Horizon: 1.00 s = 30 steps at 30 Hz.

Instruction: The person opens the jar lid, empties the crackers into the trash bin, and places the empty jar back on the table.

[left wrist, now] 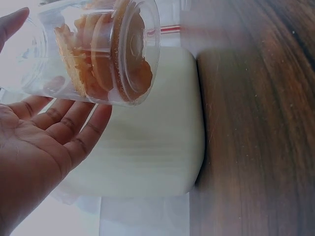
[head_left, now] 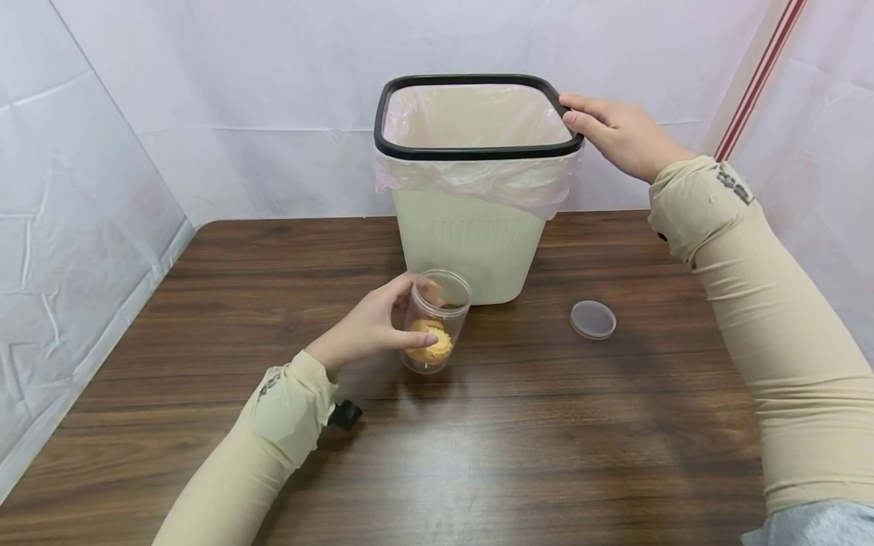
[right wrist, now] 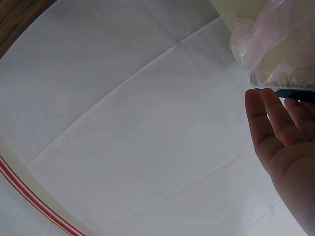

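While left hand [head_left: 371, 322] grips clear jar [head_left: 451, 312], right hand [head_left: 624, 138] rests on bin [head_left: 471, 254]

Jar is in front of the bin's lower front, near mid-worktop. Mouth up, base down; long axis close to upright, leaning slightly, with the mouth tipped toward the bin and a bit right. Can't tell if base touches down. Cookies [head_left: 442, 348] sit in its lower part, with one ridged face showing.

Left: thumb across the near side, fingers behind. Right: fingers near straight, touching the right side of the bin's black rim [head_left: 478, 154].

Lid [head_left: 592, 319] lies flat, right of the jar, well apart from it.

Worktop [head_left: 519, 447]: dark brown wood grain, glossy, glare patch front centre. Bin stands upright at the back, pale pinkish liner [head_left: 471, 180] folded over its top.

Room: whitish sheeting [head_left: 273, 91] behind and both sides, creased; red-striped strip [head_left: 762, 80] slants down at back right.
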{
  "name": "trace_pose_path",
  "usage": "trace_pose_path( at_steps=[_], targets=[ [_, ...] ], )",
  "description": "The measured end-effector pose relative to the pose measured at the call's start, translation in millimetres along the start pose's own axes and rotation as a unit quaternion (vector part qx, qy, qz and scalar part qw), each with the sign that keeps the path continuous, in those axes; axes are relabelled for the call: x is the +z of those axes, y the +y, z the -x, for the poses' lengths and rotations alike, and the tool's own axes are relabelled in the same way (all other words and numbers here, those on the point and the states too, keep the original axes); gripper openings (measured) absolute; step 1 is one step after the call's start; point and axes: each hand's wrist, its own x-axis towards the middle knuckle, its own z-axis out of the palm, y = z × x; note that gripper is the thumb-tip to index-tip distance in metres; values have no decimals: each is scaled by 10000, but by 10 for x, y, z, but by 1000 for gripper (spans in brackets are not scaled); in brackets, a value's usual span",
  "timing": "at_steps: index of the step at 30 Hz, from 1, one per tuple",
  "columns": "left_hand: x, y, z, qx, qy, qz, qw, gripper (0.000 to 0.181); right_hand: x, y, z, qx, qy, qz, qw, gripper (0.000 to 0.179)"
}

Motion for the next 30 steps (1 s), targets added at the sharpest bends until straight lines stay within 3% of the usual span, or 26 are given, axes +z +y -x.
trace_pose_path(
  at_steps=[30],
  targets=[
    [-222,36,32,-162,375,-268,9988,54,-21,36,37,67,39,2,10000,56]
  ],
)
